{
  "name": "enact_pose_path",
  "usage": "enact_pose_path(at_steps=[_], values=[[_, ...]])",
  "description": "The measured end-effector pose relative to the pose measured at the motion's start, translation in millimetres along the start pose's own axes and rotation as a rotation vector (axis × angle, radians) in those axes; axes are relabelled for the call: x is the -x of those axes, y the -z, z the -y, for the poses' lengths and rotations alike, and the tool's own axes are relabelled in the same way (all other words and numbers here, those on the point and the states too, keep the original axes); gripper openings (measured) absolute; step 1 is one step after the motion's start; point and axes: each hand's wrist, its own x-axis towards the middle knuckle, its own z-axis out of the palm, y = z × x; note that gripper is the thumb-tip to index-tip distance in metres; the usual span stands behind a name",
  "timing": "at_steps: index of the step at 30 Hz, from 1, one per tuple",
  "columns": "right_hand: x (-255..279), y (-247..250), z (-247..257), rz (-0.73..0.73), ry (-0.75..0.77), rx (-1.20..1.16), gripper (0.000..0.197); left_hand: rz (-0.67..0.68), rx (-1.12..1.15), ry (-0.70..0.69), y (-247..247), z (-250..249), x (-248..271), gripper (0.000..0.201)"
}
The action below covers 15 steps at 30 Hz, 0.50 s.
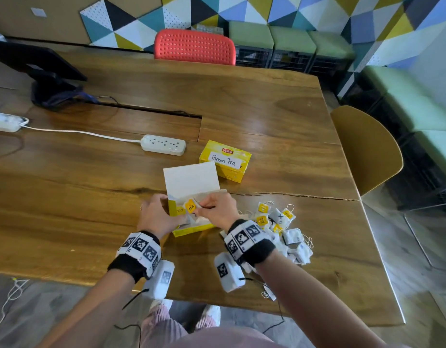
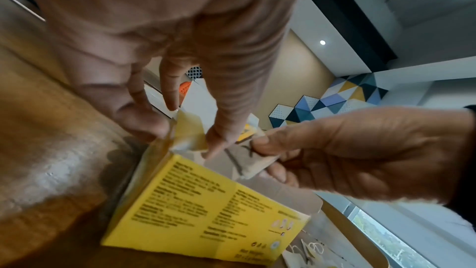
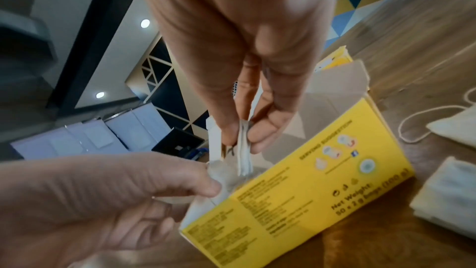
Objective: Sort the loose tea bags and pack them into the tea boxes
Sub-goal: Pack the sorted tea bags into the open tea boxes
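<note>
Now the packing step is under way: the right hand pinches a tea bag over the open box, while the left hand grips its side flap. Next, lower the bag in without snagging; loose bags wait just beside.

Open tea box: on the table, near its front edge, lid raised at the back.
Closed tea box: just behind and to the right of the open one.
Loose tea bags: heaped on the table right of the open box.
Power strip: left of the closed box.
Hands: left hand at the open box's left end, right hand over its opening.
</note>
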Motion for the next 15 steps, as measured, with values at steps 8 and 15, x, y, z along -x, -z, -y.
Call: enact_pose_path(at_steps=[8, 15], values=[[-15.5, -23.2, 8.3, 0.163, -0.093, 0.151, 0.015, 0.002, 0.184, 0.069, -4.3, 7.1, -1.6, 0.051], [-17.5, -43.9, 8.4, 0.093, -0.165, 0.467, 0.026, 0.031, 0.278, 0.104, -3.6, 8.2, -1.6, 0.049]])
